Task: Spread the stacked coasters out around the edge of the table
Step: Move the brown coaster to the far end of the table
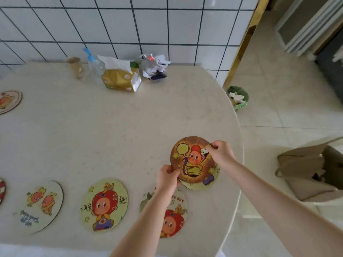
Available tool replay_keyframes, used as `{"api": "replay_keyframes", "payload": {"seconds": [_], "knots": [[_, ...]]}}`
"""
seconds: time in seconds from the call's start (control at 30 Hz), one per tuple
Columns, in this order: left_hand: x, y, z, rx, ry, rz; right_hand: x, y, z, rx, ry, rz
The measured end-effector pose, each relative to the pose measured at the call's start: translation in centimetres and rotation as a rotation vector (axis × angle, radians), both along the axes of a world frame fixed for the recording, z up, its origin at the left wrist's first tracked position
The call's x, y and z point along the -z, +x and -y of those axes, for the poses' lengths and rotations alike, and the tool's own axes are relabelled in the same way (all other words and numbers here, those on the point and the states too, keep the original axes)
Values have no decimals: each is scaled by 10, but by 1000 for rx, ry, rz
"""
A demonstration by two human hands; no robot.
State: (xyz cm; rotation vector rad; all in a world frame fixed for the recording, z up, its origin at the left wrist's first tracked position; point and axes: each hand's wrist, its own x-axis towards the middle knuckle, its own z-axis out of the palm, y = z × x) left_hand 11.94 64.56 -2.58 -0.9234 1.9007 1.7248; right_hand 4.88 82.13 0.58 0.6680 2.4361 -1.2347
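Note:
A small stack of round cartoon coasters is held near the table's right edge. Its top one, a brown coaster [192, 160] with a balloon figure, is pinched by my right hand [220, 153] at its upper right rim. My left hand [167, 178] grips the stack's lower left rim, where a pale coaster [211, 183] peeks out underneath. Along the near edge lie three single coasters: one [173, 217] partly under my left forearm, one [104, 205] with a red-capped figure, and a pale one [39, 203]. Another coaster [8, 101] lies at the far left.
The round beige table [111, 127] stands against a tiled wall. At its back are a paper cup [75, 67], a plastic bottle [95, 68], a tissue pack [121, 79] and crumpled bags [155, 66]. A bin [238, 97] and a beige bag [311, 171] sit on the floor to the right.

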Motion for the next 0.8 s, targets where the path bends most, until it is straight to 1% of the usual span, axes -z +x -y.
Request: {"api": "replay_keyframes", "payload": {"seconds": [0.17,0.33,0.4,0.47,0.57,0.63,0.7,0.8], "knots": [[6,-26,-43,-146,-33,45,11,-54,-20,-235,70,-1],[9,-30,-64,-260,-62,96,19,-79,-26,-371,117,48],[11,-28,-64,-277,-79,129,23,-81,-24,-424,121,75],[12,-25,-64,-261,-149,144,25,-80,-23,-470,129,94],[9,-22,-63,-266,-244,127,26,-81,-21,-488,139,97],[6,-24,-64,-305,-253,104,27,-84,-20,-480,131,76],[3,-28,-66,-340,-220,83,27,-88,-19,-461,111,65],[2,-47,-67,-397,-146,32,27,-105,-24,-404,18,76]]}}
